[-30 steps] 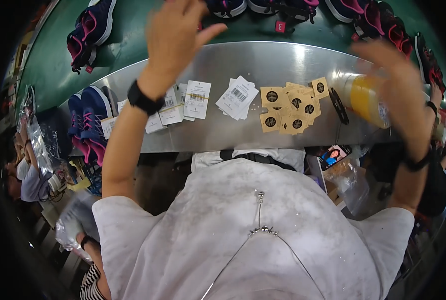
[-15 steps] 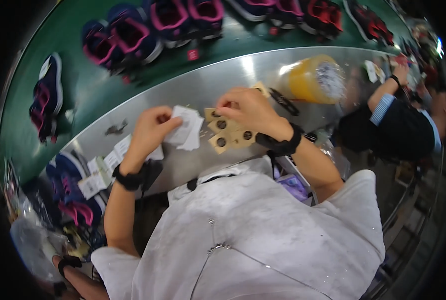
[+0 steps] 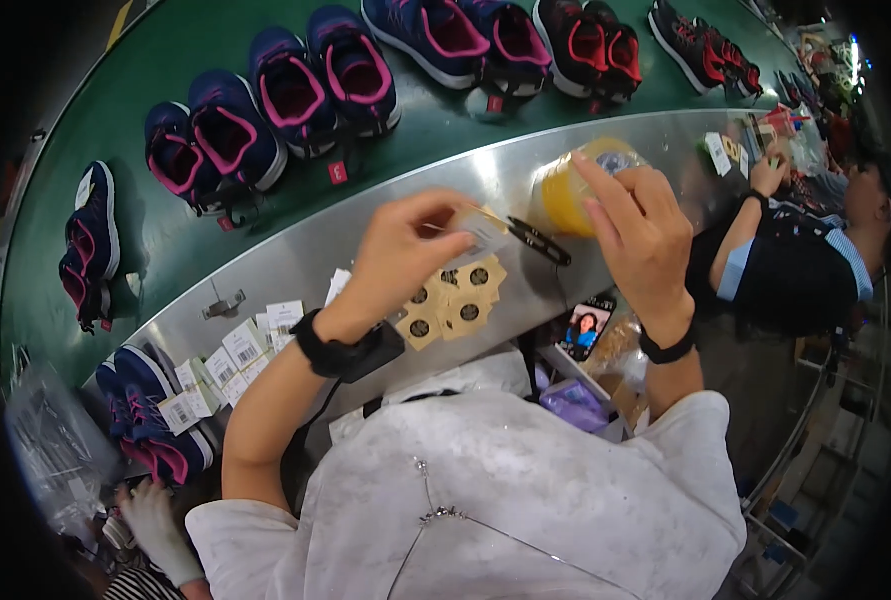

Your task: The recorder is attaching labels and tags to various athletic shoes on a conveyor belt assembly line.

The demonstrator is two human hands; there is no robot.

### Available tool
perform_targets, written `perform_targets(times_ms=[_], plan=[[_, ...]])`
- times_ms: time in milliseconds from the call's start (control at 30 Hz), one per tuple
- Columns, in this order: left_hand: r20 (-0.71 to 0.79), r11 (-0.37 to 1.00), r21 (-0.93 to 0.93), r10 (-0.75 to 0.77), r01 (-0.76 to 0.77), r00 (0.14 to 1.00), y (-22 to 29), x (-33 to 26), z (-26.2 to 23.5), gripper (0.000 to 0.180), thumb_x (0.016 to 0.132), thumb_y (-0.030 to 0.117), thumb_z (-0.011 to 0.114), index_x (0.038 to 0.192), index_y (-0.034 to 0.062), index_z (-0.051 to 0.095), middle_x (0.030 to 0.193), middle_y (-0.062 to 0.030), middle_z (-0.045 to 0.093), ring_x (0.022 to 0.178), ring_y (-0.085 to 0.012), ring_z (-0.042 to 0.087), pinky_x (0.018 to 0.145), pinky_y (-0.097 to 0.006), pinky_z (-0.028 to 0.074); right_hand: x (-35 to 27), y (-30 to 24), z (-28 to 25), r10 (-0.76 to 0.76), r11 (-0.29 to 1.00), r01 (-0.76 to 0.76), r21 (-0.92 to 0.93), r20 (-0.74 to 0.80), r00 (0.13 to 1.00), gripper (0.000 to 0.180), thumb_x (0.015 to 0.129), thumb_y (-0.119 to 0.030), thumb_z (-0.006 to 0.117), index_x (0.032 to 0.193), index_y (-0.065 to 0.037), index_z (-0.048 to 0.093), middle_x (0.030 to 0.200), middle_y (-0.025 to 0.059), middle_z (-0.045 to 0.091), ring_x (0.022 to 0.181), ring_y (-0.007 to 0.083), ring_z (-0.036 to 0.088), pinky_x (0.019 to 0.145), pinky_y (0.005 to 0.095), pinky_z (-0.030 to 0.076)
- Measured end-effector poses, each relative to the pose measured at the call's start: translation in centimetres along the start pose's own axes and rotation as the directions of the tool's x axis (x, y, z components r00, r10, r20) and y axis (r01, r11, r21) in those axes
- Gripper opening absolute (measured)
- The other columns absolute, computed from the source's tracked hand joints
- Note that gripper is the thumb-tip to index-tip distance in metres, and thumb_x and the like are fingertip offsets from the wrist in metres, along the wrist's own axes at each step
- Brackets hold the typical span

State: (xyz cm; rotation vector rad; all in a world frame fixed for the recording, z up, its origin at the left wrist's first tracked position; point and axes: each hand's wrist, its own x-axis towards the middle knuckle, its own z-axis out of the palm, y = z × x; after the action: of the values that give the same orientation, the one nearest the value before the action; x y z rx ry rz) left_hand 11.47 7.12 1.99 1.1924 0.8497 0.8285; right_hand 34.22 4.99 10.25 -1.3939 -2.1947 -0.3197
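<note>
My left hand (image 3: 416, 245) pinches a few thin paper tags, with a brown edge and a pale sheet showing between thumb and fingers. Below it, several square brown tags with black round marks (image 3: 469, 312) lie overlapping on the metal ledge. Over the near side of a yellow tub (image 3: 564, 200), my right hand (image 3: 646, 235) hangs with index finger and thumb apart; nothing shows between them. The tub's pale contents are partly hidden behind that hand. A slim black hand tool (image 3: 539, 241) rests between the two hands.
White barcode tags (image 3: 244, 350) fan out at left beside a shoe pair (image 3: 151, 410). Navy-pink shoes (image 3: 291, 90) and black-red shoes (image 3: 588, 50) line the green belt (image 3: 196, 40). A phone (image 3: 586, 328) lies at right. A co-worker's arm (image 3: 741, 235) is farther right.
My left hand has moved right, over the brown tags. My right hand has left those tags and gone right to the yellow tub. The shoes on the belt appear farther left.
</note>
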Motion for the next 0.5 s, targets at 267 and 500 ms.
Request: perform_targets(times_ms=[267,500], plan=[[0.278,0.866,0.059,0.463,-0.496,0.842,0.1,7.8,8.4,0.027,0.066,-0.007,0.056,0.091,0.0003,0.063,0.098,-0.0173,0.062,0.086,-0.0270,0.064,0.072,-0.034,0.051,1.0,2.7,-1.7,0.082,0.965,-0.095,0.247,0.061,0.995,0.011,0.082,-0.006,0.060,0.091,-0.003,0.064,0.096,0.0131,0.063,0.084,0.0274,0.061,0.079,0.0348,0.049],[0.139,0.811,0.218,0.524,-0.543,0.840,0.3,8.7,9.8,0.017,0.067,0.003,0.057,0.082,0.0009,0.063,0.086,-0.0147,0.062,0.083,-0.0313,0.061,0.071,-0.040,0.049,0.3,3.2,-6.0,0.650,0.527,0.024,0.849,-0.421,0.633,0.026,0.089,-0.008,0.050,0.112,0.004,0.050,0.073,0.0049,0.044,0.085,0.0261,0.059,0.092,0.0422,0.047]])
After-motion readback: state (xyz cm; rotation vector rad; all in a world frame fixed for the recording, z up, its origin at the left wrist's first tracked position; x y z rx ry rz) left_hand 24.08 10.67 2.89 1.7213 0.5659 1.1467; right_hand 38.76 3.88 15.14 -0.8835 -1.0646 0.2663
